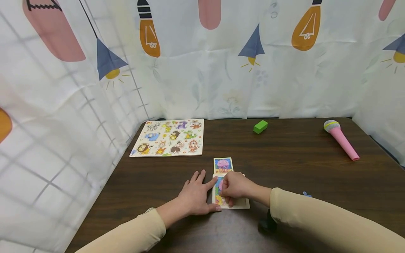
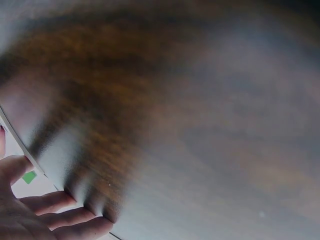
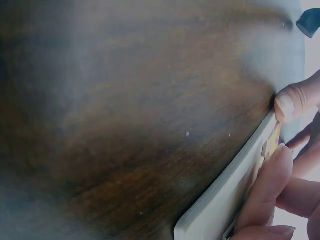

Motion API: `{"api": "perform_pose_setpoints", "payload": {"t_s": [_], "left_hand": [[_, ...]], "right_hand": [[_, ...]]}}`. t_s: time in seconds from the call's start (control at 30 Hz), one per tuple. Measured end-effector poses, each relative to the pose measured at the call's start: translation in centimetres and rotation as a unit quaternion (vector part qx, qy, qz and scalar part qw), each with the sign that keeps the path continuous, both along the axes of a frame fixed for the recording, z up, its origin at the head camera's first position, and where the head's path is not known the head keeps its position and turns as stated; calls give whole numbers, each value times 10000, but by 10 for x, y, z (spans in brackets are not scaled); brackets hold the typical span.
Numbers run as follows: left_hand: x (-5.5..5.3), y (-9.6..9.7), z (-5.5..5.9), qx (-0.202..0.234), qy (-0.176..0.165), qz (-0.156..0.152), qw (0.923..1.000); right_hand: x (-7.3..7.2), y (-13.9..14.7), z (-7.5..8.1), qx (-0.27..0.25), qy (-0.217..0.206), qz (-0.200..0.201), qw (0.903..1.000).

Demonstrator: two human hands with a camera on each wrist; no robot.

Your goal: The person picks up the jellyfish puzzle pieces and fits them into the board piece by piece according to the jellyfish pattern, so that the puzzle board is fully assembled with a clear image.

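On the dark table [image 1: 284, 151], here's your left hand [image 1: 196, 196] spread wide, index finger and thumb edging the pale tray [image 1: 237, 207]. Your right hand [image 1: 235, 184], the nearer, curls over the picture strip [image 1: 218, 188] in the tray's left part; it lies left of your knuckles, long axis running away from you, partly covered. Pinching or pressing? I can't tell.

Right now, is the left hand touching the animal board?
Apart: the head view shows dark tabletop between the left hand and the animal board.
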State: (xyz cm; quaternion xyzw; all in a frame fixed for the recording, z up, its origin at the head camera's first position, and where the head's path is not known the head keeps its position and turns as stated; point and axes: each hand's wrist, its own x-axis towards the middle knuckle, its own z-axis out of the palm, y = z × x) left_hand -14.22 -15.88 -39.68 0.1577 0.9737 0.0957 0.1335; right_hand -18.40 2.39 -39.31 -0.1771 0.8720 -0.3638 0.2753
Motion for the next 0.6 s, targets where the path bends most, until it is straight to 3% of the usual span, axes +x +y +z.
{"api": "perform_pose_setpoints", "payload": {"t_s": [0.3, 0.6], "left_hand": [[0, 1, 1, -1, -41, -12, 10000], [-1, 0, 0, 23, -41, -8, 10000]], "right_hand": [[-1, -2, -7, 40, 438, 159, 9989], [2, 3, -2, 195, 739, 441, 9961]]}}
